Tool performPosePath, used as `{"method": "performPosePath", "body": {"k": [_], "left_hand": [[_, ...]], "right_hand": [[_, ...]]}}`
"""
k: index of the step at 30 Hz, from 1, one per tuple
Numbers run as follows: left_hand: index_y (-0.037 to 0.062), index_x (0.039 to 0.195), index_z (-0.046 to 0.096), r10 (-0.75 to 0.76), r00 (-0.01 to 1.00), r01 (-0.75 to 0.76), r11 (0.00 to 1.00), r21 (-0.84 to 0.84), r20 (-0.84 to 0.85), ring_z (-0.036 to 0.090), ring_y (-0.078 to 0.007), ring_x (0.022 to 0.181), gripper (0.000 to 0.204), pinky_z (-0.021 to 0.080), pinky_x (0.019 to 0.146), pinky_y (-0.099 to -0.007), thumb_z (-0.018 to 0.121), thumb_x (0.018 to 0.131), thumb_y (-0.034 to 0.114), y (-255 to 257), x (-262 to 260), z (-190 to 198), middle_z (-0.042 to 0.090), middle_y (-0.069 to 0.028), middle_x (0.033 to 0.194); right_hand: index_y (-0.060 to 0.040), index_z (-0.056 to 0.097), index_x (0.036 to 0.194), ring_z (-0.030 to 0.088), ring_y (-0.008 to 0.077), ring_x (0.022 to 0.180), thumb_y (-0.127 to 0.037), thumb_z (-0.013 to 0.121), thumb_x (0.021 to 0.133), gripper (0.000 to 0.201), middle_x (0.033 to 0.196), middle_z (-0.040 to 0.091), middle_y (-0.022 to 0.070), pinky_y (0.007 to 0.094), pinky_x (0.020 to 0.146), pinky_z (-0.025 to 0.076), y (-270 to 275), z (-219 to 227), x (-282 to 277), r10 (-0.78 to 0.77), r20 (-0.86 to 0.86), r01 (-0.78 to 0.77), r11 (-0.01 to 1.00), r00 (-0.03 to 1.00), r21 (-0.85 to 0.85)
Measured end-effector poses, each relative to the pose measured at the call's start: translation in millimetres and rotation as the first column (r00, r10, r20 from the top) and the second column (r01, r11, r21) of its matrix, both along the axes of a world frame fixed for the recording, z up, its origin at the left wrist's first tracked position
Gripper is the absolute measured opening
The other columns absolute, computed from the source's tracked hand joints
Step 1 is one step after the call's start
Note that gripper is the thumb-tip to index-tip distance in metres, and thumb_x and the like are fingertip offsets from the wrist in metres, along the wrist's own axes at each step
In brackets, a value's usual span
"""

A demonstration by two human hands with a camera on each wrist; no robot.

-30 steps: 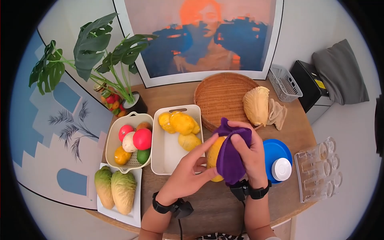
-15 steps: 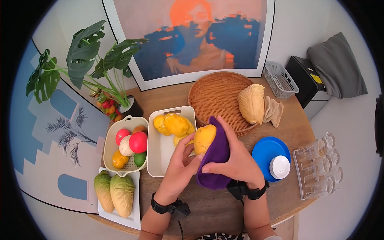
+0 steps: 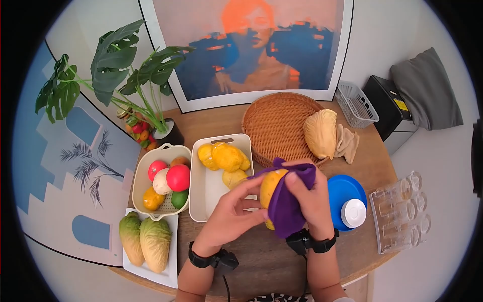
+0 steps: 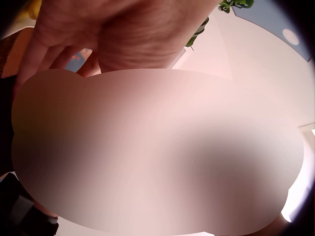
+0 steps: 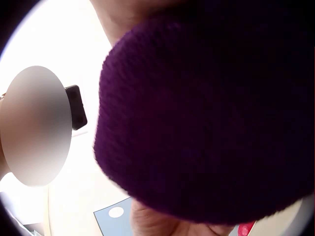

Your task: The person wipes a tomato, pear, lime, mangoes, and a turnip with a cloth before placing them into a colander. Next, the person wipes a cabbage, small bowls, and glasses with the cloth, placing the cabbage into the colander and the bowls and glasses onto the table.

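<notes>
In the head view a yellow fruit [image 3: 270, 189] is held up between both hands, above the front of the table. The left hand [image 3: 229, 216] holds it from the left, thumb low and fingers across its side. The right hand [image 3: 311, 204] grips a purple cloth [image 3: 288, 211] wrapped against the fruit's right side, thumb on top of the cloth. The purple cloth [image 5: 197, 123] fills most of the right wrist view and hides the fruit there. In the left wrist view the left palm [image 4: 138, 29] shows at the top; the fruit's contact is not visible.
A white bin [image 3: 206, 201] with several yellow fruits and a cream colander [image 3: 143, 206] stand left; cabbages lie on a white plate [image 3: 173, 251] at front left. Behind is a wicker tray [image 3: 276, 126]. To the right are a blue plate [image 3: 347, 186], a white lid [image 3: 353, 213] and a glass rack [image 3: 377, 221].
The fruit and cloth swung left and upright, then back right. The right thumb has moved from the cloth's lower edge to its upper part, and the cloth is bunched again over the fruit.
</notes>
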State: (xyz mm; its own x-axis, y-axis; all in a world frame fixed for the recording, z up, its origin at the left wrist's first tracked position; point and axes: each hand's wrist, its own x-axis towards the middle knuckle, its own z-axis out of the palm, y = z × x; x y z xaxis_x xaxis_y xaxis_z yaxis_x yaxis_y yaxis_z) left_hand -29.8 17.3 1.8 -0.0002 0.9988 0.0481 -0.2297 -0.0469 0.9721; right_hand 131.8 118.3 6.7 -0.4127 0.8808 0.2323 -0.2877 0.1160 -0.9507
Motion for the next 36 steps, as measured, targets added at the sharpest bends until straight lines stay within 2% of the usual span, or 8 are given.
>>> {"method": "performPosePath", "body": {"k": [8,11,14,18,24,28,34,36], "left_hand": [[0.0056,0.147,0.037,-0.001,0.993,0.002,1.0,0.005,-0.119,0.059,-0.0169,0.109,0.07,0.055,0.087,-0.0281,0.07,0.085,-0.002,-2,6,2,0.049,-0.0106,0.133],[0.0078,0.15,0.032,0.037,0.998,-0.04,0.998,0.052,0.059,0.059,-0.0164,0.108,0.072,0.054,0.086,-0.0285,0.067,0.088,0.0,2,3,-4,0.051,-0.0128,0.132],[0.0095,0.153,0.026,0.107,0.985,-0.105,0.994,-0.02,0.137,0.059,-0.0169,0.11,0.07,0.055,0.086,-0.0302,0.061,0.093,0.003,2,1,4,0.052,-0.0152,0.131],[0.0098,0.153,0.024,0.15,0.966,-0.145,0.989,-0.037,0.213,0.059,-0.0179,0.112,0.066,0.055,0.087,-0.0318,0.057,0.096,0.008,1,4,11,0.053,-0.0165,0.131],[0.011,0.154,0.023,0.135,0.927,-0.107,0.989,-0.098,0.349,0.058,-0.0194,0.115,0.066,0.054,0.09,-0.0319,0.056,0.097,0.008,1,2,10,0.051,-0.0159,0.136],[0.01,0.154,0.025,0.033,0.99,-0.032,0.999,-0.007,0.134,0.057,-0.0169,0.114,0.068,0.05,0.093,-0.0306,0.058,0.095,0.004,-1,-1,11,0.048,-0.0139,0.139],[0.0097,0.153,0.028,-0.101,0.995,0.1,0.995,0.03,0.027,0.058,-0.0155,0.113,0.069,0.05,0.093,-0.0294,0.059,0.092,-0.003,-3,0,9,0.045,-0.0101,0.143],[0.0098,0.152,0.03,-0.123,0.992,0.123,0.992,0.013,-0.009,0.058,-0.0157,0.114,0.069,0.05,0.093,-0.029,0.06,0.091,-0.004,-4,-3,8,0.044,-0.0091,0.144]], "right_hand": [[0.0002,0.064,0.099,0.059,0.0056,0.077,-0.015,0.068,0.092,0.017,0.084,0.066,0.0016,0.0219,0.069,0.048,3,2,6,0.005,0.021,-0.004,0.999,1.0,-0.042],[-0.0004,0.06,0.118,0.06,0.0105,0.094,-0.014,0.075,0.085,0.039,0.104,0.066,0.0067,0.0256,0.083,0.049,2,3,7,0.128,-0.043,-0.131,0.99,0.991,-0.054],[-0.0029,0.031,0.148,0.047,0.0211,0.125,-0.02,0.089,0.067,0.102,0.14,0.047,0.015,0.0342,0.106,0.038,7,3,10,0.289,0.2,-0.314,0.944,0.936,0.102],[-0.0026,0.014,0.154,0.034,0.0282,0.14,-0.024,0.092,0.062,0.122,0.152,0.031,0.0207,0.0374,0.114,0.029,9,3,8,0.334,0.273,-0.4,0.886,0.902,0.235],[-0.0025,0.021,0.152,0.038,0.0277,0.136,-0.025,0.091,0.064,0.115,0.147,0.037,0.0195,0.0376,0.112,0.031,7,4,9,0.296,0.269,-0.364,0.895,0.917,0.258],[-0.0025,0.031,0.147,0.043,0.0241,0.131,-0.024,0.089,0.067,0.101,0.14,0.044,0.0163,0.0364,0.109,0.035,4,1,6,0.319,0.122,-0.334,0.933,0.94,0.135],[-0.0003,0.058,0.112,0.06,0.0093,0.089,-0.021,0.069,0.09,0.031,0.1,0.065,0.0045,0.0253,0.08,0.05,1,-3,4,0.174,0.002,-0.174,0.984,0.985,-0.034],[-0.0004,0.059,0.11,0.06,0.0084,0.087,-0.021,0.066,0.092,0.028,0.097,0.065,0.0038,0.0246,0.078,0.05,0,-1,4,0.19,0.006,-0.189,0.979,0.982,-0.069]]}}
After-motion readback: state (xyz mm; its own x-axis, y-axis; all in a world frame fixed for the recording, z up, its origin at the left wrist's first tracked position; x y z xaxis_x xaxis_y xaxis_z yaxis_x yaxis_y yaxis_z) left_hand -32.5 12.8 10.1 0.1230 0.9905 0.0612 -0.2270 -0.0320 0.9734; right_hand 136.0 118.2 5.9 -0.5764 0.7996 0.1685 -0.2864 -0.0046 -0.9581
